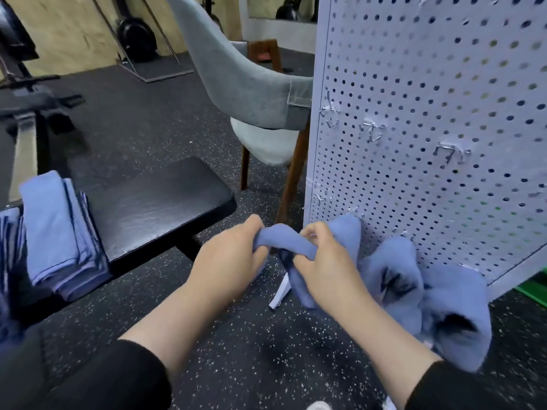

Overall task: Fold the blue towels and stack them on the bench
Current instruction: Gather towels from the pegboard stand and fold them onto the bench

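Note:
A crumpled blue towel (396, 279) hangs in folds in front of the white pegboard's lower edge. My left hand (228, 261) grips one bunched end of it, fingers curled round the cloth. Right beside it, my right hand (322, 258) pinches the same edge, and the rest of the towel droops to the right under my forearm. On the black bench (159, 199) at the left lies a stack of folded blue towels (59, 232). Another striped blue cloth (10, 247) shows at the far left edge, partly cut off.
A white pegboard panel (429, 113) with metal hooks stands upright on the right. A grey upholstered chair (254, 93) with wooden legs sits behind the bench. Gym equipment (26, 93) stands at the back left on the speckled black rubber floor (251, 350).

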